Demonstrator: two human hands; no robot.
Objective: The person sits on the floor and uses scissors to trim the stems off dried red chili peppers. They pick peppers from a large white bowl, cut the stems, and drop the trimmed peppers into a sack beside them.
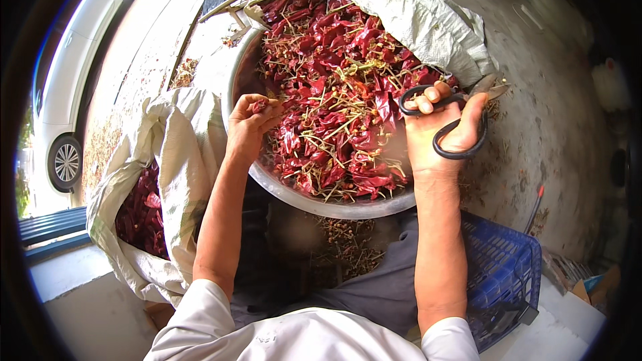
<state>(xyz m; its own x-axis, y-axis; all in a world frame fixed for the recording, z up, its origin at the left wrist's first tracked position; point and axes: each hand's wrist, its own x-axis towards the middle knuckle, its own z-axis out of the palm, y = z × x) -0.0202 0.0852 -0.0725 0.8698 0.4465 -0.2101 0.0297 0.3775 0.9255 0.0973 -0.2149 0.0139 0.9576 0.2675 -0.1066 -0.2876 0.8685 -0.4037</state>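
Observation:
A wide round basin [334, 209] in front of me is heaped with dried red chili peppers [328, 93] and their pale stems. Over the basin's left rim, my left hand [254, 120] is closed in a pinch on a small dark red piece of dried chili pepper [259, 105]. My right hand [438, 130] is at the right side of the basin, palm up. It holds scissors [461, 150] with black loop handles, the fingers through one loop and the thumb by the other. The metal blades point away to the upper right.
An open white woven sack [180, 127] with red chili peppers stands at left. Another white sack [408, 7] drapes over the basin's far edge. A blue plastic crate [501, 261] sits by my right forearm. Stem scraps [348, 241] litter the floor between my legs. A white car [73, 87] is outside, left.

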